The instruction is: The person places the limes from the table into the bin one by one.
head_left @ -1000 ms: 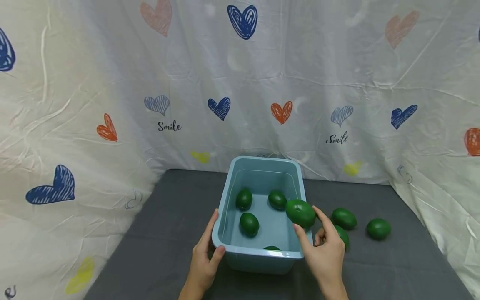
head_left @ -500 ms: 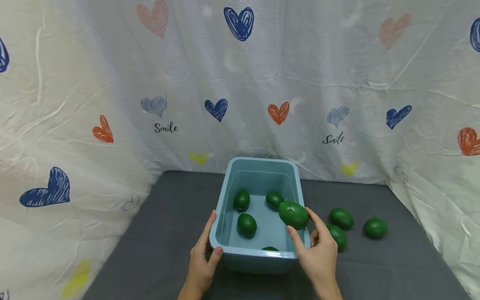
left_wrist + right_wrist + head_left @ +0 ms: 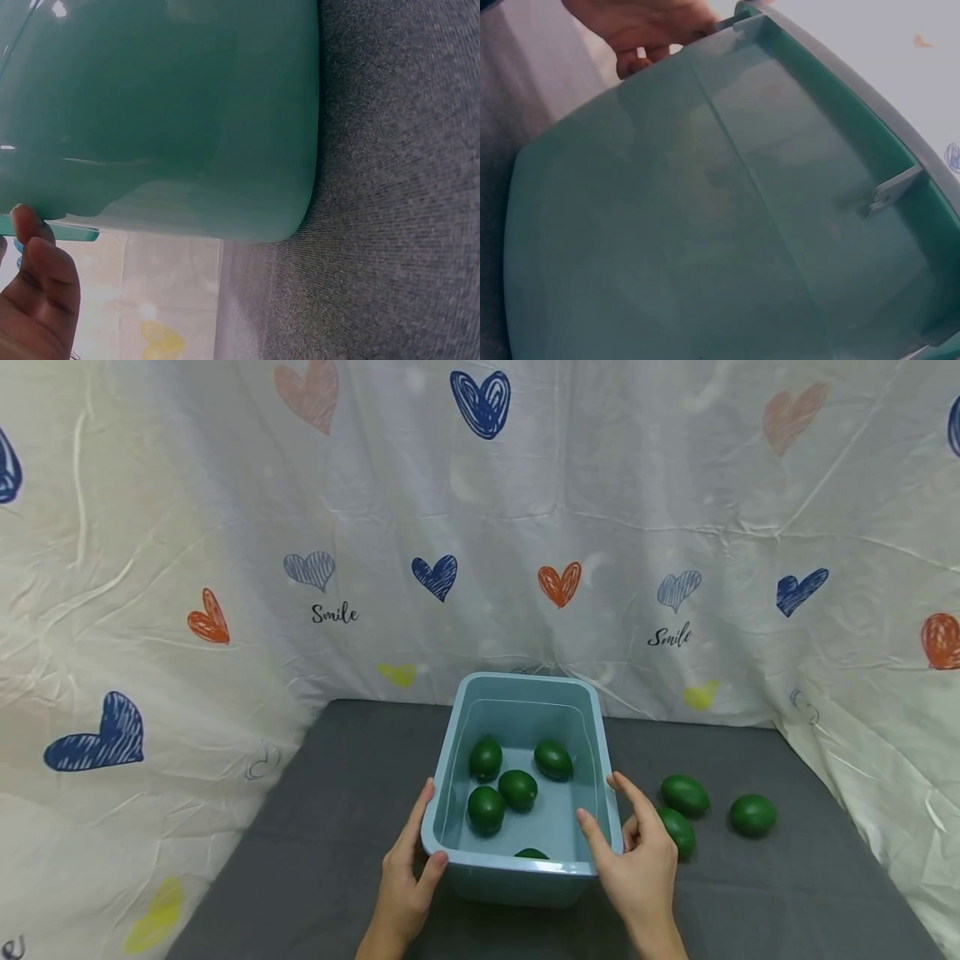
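Observation:
A light blue plastic bin [image 3: 525, 682] stands on the grey cloth and holds several dark green oval fruits; one of them [image 3: 517, 789] lies near the middle of its floor. My left hand [image 3: 408, 868] grips the bin's near-left corner, thumb hooked over the rim and fingers along the outer wall. My right hand [image 3: 637, 856] hovers at the near-right rim with thumb and fingers spread, holding nothing. Both wrist views are mostly filled by the bin's wall [image 3: 165, 112] [image 3: 705, 225]. The left wrist view also shows my fingers [image 3: 37, 285] at the bin's edge.
Three more green fruits lie on the cloth right of the bin: one [image 3: 678, 832] just behind my right hand, one [image 3: 684, 795] further back, one [image 3: 753, 815] furthest right. A heart-printed white sheet [image 3: 480, 527] walls the back and sides.
My right hand held a green fruit over the bin's right side; it has let go, and the fruit now lies inside among the others. The left hand has stayed on the corner.

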Motion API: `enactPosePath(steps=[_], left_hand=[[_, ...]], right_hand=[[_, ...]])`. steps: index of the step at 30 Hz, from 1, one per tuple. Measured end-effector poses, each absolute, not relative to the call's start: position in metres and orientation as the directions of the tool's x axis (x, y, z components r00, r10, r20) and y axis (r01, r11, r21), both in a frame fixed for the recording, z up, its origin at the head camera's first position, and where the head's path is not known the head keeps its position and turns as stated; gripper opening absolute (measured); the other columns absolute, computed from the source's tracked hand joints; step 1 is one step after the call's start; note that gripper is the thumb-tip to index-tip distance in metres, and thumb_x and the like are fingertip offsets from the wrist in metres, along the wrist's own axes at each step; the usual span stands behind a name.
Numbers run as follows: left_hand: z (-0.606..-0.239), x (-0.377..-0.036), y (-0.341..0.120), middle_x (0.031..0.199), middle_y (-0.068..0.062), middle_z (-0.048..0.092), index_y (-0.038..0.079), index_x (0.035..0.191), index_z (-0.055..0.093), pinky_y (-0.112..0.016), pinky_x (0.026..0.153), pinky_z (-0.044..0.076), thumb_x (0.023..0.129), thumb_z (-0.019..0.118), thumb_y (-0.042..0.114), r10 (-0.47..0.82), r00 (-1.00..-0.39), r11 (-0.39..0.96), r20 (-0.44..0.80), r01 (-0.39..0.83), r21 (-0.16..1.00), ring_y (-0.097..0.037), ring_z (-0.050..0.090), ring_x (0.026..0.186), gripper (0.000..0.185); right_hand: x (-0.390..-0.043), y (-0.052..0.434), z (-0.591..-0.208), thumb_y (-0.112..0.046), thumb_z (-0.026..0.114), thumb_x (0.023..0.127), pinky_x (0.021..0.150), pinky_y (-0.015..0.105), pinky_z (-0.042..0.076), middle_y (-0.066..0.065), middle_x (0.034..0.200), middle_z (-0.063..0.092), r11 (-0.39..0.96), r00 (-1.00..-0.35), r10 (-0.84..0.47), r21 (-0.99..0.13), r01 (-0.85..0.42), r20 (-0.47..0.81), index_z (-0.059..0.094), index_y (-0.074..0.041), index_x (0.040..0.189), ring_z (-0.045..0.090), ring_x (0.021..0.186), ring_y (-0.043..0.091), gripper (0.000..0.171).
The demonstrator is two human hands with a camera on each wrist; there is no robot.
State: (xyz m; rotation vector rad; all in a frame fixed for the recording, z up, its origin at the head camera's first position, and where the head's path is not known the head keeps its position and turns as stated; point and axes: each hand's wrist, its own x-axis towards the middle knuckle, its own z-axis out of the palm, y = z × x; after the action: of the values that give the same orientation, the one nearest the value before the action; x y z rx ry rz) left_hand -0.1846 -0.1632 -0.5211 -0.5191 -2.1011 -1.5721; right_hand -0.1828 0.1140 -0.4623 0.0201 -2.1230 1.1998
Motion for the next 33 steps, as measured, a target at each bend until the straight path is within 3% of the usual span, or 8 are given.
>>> enactPosePath(steps=[14, 21, 25, 28, 33], left_hand=[[-0.523, -0.185, -0.164, 0.171, -0.013, 0.035, 0.017, 0.170, 0.028, -0.015, 0.107, 0.043, 0.100, 0.060, 0.000, 0.024, -0.816, 0.282, 0.577, 0.560, 0.779, -0.008, 0.046, 0.147, 0.079], [-0.524, -0.186, -0.163, 0.170, -0.019, 0.035, 0.018, 0.169, 0.029, -0.015, 0.108, 0.042, 0.098, 0.059, -0.004, 0.027, -0.822, 0.274, 0.569, 0.554, 0.786, -0.009, 0.045, 0.148, 0.081], [-0.525, -0.188, -0.163, 0.171, -0.016, 0.035, 0.015, 0.169, 0.029, -0.015, 0.108, 0.042, 0.098, 0.059, -0.003, 0.033, -0.806, 0.270, 0.591, 0.577, 0.771, -0.010, 0.046, 0.148, 0.079], [-0.526, -0.189, -0.164, 0.171, -0.013, 0.035, 0.014, 0.169, 0.029, -0.016, 0.109, 0.042, 0.099, 0.059, -0.002, 0.031, -0.803, 0.263, 0.595, 0.581, 0.770, -0.010, 0.046, 0.148, 0.078], [-0.527, -0.188, -0.164, 0.171, -0.014, 0.035, 0.014, 0.169, 0.030, -0.016, 0.110, 0.041, 0.098, 0.059, -0.003, 0.033, -0.802, 0.259, 0.596, 0.583, 0.770, -0.010, 0.045, 0.149, 0.078]], right_hand=[[-0.187, 0.130, -0.464, -0.010, 0.091, 0.083, 0.047, 0.022, 0.031, 0.005, 0.128, 0.075, 0.611, -0.711, 0.303, -0.702, -0.366, 0.634, 0.068, -0.009, 0.140, 0.034, 0.051, 0.002, 0.061], [-0.195, 0.159, -0.467, -0.012, 0.091, 0.085, 0.045, 0.022, 0.031, 0.010, 0.128, 0.074, 0.650, -0.695, 0.368, -0.706, -0.283, 0.618, 0.068, -0.003, 0.139, 0.035, 0.049, 0.002, 0.059], [-0.201, 0.180, -0.467, -0.015, 0.089, 0.088, 0.045, 0.023, 0.030, 0.010, 0.128, 0.074, 0.649, -0.687, 0.416, -0.724, -0.235, 0.595, 0.067, -0.004, 0.142, 0.034, 0.048, 0.003, 0.059], [-0.204, 0.193, -0.467, -0.018, 0.087, 0.090, 0.044, 0.024, 0.029, 0.009, 0.114, 0.074, 0.651, -0.684, 0.442, -0.732, -0.200, 0.580, 0.066, -0.005, 0.143, 0.033, 0.047, 0.004, 0.059], [-0.209, 0.211, -0.473, -0.022, 0.085, 0.092, 0.041, 0.025, 0.027, 0.009, 0.115, 0.073, 0.643, -0.680, 0.492, -0.753, -0.137, 0.544, 0.064, -0.006, 0.146, 0.032, 0.045, 0.006, 0.059]])
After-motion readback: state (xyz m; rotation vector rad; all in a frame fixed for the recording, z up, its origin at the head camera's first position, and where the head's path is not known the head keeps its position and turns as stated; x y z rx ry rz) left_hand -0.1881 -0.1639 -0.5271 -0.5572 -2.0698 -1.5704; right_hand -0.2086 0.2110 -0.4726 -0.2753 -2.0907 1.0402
